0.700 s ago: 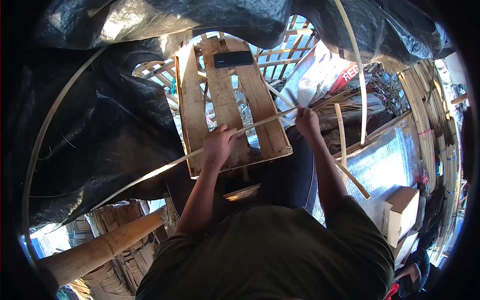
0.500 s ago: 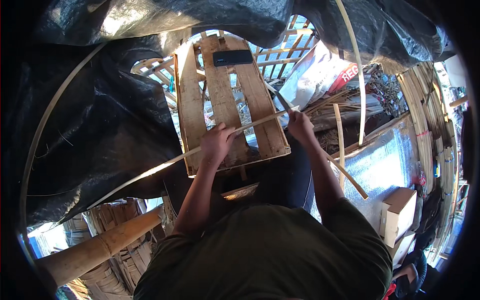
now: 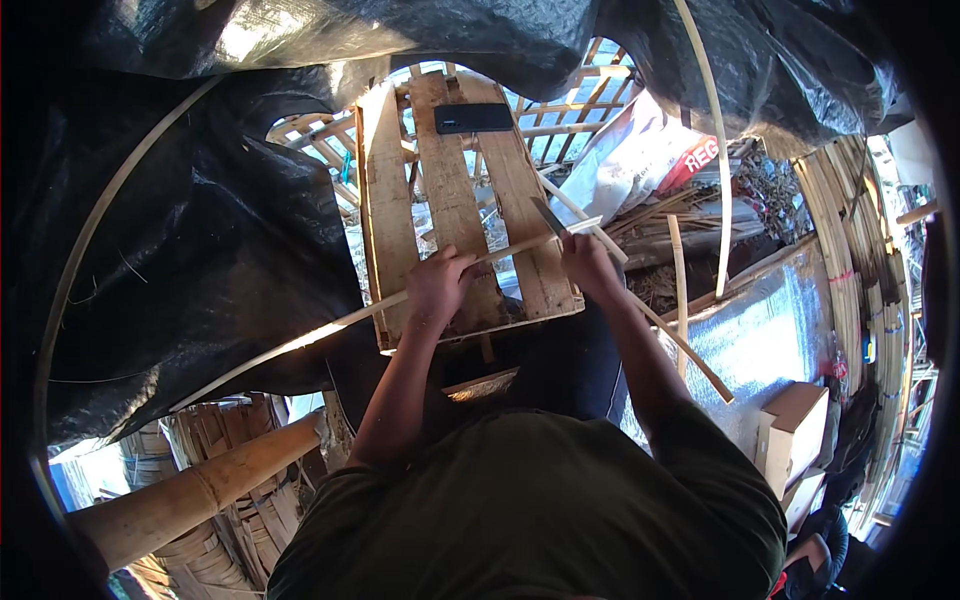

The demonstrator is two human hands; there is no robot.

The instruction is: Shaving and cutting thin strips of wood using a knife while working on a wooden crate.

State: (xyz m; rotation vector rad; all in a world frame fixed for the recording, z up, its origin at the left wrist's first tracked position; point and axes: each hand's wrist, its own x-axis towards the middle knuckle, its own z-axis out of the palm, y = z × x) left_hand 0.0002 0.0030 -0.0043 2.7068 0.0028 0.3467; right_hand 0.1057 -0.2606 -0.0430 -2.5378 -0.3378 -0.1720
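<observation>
My left hand [image 3: 438, 285] grips a long thin bamboo strip [image 3: 300, 338] that runs from the lower left up across a wooden slatted pallet [image 3: 390, 220]. My right hand [image 3: 588, 262] holds a knife [image 3: 548, 216] whose blade meets the strip's right end. A dark flat phone [image 3: 474, 118] lies on the pallet's far slats. A second bamboo strip [image 3: 660, 325] slants down to the right past my right forearm.
Black plastic sheeting [image 3: 200, 230] covers the left and top. A thick bamboo pole [image 3: 190, 495] lies at lower left beside woven bamboo pieces. Bundled bamboo strips [image 3: 850, 250], a silver foil sheet [image 3: 760, 340] and a cardboard box [image 3: 795, 435] stand at right.
My right hand with the knife has slid left along the strip toward my left hand, and the strip's free right end is now shorter.
</observation>
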